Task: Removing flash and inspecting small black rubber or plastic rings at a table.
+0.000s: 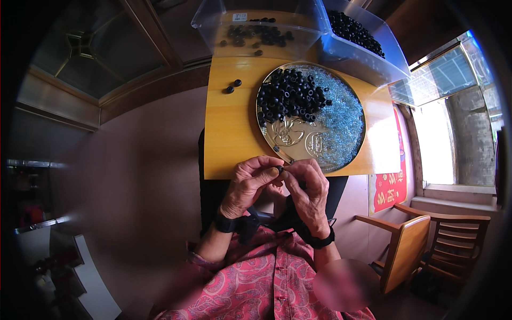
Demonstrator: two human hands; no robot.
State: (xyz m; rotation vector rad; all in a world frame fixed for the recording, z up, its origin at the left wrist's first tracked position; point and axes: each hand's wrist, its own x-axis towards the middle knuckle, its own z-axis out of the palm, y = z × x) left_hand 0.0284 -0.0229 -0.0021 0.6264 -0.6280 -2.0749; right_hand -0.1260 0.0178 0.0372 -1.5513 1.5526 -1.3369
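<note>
At the table's near edge, my left hand point(248, 184) and my right hand point(308, 189) meet fingertip to fingertip. Between them they pinch a small dark round piece point(280, 168), half covered by the fingers. Just beyond is a round metal tray point(277, 134) with an embossed pattern. Black ring-like pieces point(290, 93) are heaped on its far left part, and tiny clear bluish pieces point(342, 125) cover its right side. One or two dark pieces lie by the tray's near rim, close to my left fingertips.
Two loose black pieces point(230, 89) lie on the yellow wooden table point(229, 128), left of the tray. Behind stand a clear plastic bin point(304, 45) with scattered black pieces and another bin point(362, 66) full of them. Wooden chairs point(453, 240) and a window are at the right.
</note>
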